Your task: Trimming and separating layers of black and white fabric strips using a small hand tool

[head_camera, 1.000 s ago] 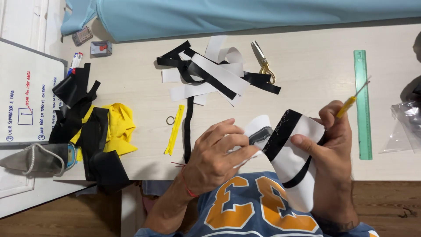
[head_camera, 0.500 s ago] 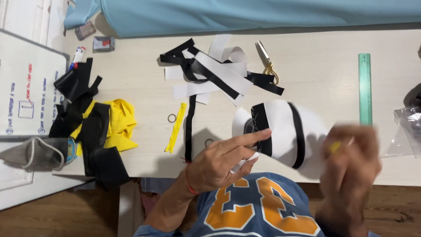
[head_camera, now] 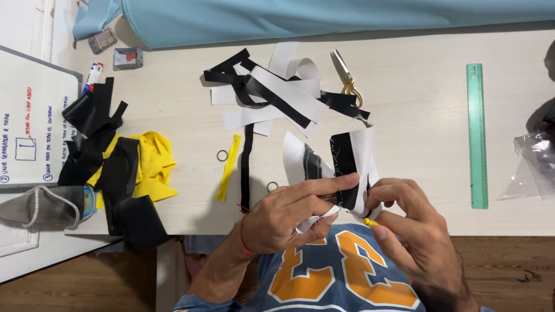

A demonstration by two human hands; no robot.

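Observation:
My left hand (head_camera: 295, 216) pinches a white fabric piece with a black strip sewn on it (head_camera: 347, 162), holding it upright at the table's near edge with the index finger stretched across it. My right hand (head_camera: 413, 237) grips a small yellow-handled tool (head_camera: 370, 222) whose tip meets the lower edge of the fabric. Both hands touch the piece just above my lap.
A pile of black and white strips (head_camera: 272, 92) lies mid-table with gold-handled scissors (head_camera: 346, 78) beside it. A yellow zipper (head_camera: 229, 167), two metal rings (head_camera: 222, 155), a green ruler (head_camera: 477, 133), yellow and black fabric (head_camera: 124, 167), a whiteboard (head_camera: 29, 121) and a clear bag (head_camera: 535, 164) surround them.
The fabric piece has turned from lying spread out to standing upright in my left hand. My right hand came down and in, bringing the yellow tool against the piece's lower edge.

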